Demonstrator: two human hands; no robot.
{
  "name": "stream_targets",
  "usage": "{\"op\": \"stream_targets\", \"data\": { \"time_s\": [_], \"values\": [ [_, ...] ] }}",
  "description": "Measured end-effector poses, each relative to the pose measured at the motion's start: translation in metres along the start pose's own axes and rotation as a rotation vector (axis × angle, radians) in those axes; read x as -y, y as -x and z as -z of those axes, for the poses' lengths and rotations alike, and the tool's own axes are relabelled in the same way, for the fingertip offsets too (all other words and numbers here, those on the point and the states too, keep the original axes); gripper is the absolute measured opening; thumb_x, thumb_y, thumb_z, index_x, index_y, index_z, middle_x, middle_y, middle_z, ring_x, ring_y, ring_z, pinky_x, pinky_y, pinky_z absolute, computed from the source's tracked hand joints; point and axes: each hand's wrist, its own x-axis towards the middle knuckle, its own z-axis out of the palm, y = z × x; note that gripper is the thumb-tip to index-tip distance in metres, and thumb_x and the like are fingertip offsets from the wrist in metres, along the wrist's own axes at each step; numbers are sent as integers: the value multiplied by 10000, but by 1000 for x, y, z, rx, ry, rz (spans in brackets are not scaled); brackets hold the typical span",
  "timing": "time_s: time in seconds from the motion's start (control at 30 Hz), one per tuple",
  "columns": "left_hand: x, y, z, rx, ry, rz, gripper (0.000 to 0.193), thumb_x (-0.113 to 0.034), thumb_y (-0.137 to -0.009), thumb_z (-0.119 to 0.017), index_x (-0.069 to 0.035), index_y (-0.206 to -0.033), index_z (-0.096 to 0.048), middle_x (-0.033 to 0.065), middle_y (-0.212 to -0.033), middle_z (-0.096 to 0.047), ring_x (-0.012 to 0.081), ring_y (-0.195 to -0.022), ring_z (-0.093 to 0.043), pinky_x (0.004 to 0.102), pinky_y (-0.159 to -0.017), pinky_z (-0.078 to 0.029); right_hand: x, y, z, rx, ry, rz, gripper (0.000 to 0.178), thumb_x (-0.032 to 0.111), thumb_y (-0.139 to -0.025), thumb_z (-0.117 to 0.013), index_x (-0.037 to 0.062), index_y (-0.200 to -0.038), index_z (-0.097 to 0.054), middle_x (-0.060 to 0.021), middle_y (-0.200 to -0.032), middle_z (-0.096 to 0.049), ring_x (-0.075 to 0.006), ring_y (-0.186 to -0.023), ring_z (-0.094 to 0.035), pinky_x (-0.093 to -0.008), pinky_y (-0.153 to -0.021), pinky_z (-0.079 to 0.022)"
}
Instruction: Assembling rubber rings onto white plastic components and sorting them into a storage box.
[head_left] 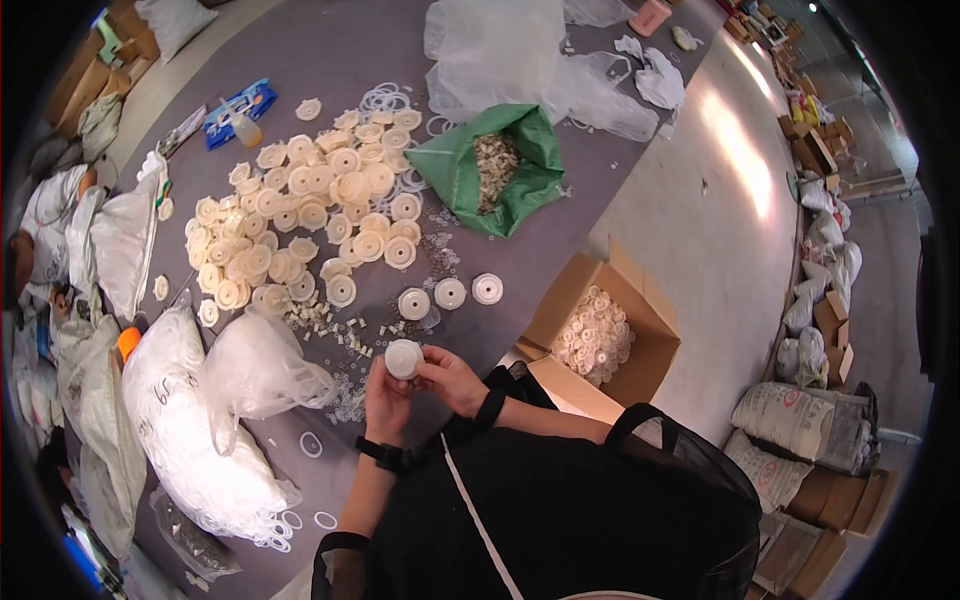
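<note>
Seen from above: a grey worktable (330, 50) crowded with small white plastic parts. Held over the near edge of the table, a round white cap (403, 358), pinched between both hands. Left hand (386, 398) wrapped around its lower side, fingers closed on it; right hand (452, 378) gripping its right rim with thumb and fingertips. Black bands on both wrists.

Just beyond the hands, three similar white discs (450, 293) in a short row, and behind them a wide heap of cream discs (300, 215). Tiny loose pieces (330, 320) scattered between heap and hands. An open green bag (495, 170) of small pale bits farther back, with clear plastic sheeting behind it. To the right, off the table's edge, an open cardboard box (610, 330) partly filled with white parts. To the left, bulging clear bags of white rings (205, 440).

Likely risks: cap slipping from the fingertips and dropping past the table edge toward the lap; a sleeve or wrist sweeping loose pieces off. Little open surface near the hands; clearest room to the right, toward the box.
</note>
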Motion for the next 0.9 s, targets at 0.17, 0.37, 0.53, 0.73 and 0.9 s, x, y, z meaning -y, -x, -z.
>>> {"op": "stream_targets", "data": {
  "time_s": [0.17, 0.37, 0.53, 0.73, 0.9],
  "values": [
    [14, -28, 1, 62, -182, 159, 260, -287, -861, -415, -53, -903, -520, 9, -700, -548, 93, -540, -469, 234, -516, -397, 19, 3, 38, -43, 88, 67, 202, 156, -784, -572, 31, -941, -549, -25, -826, -564, -98, -729, -526, -231, -660, -426],
    [-7, -72, -16, -229, -792, -402, 102, -148, -823, -499, -47, -826, -515, 35, -710, -541, 76, -578, -489, 196, -532, -396, 57, 44, 147, -534, 16, 261, 153, 168, -793, -543, 36, -866, -568, -31, -729, -562, -108, -635, -517, -242, -600, -431],
    [-87, -111, 2, -631, -1598, -1186, 306, -144, -783, -550, 61, -996, -471, 160, -954, -496, 255, -901, -465, 334, -823, -356, 81, 105, 277, -1077, -222, 371, 101, 209, -791, -547, 107, -796, -545, 7, -652, -528, -101, -567, -495, -252, -502, -425],
    [-165, -151, 87, -861, -1596, -870, 576, -321, -723, -604, 102, -1071, -425, 256, -1013, -488, 370, -928, -462, 424, -837, -343, 92, 151, 373, -1312, -400, 462, 90, 215, -792, -540, 130, -816, -524, 18, -649, -485, -117, -561, -453, -274, -531, -406],
    [-163, -149, 59, -962, -1976, -775, 502, -325, -757, -525, 68, -1064, -462, 259, -940, -522, 391, -899, -481, 448, -775, -371, 101, 162, 390, -1465, -399, 511, 151, 191, -779, -546, 64, -859, -529, -31, -698, -520, -142, -581, -505, -279, -492, -420]
  ]
}}
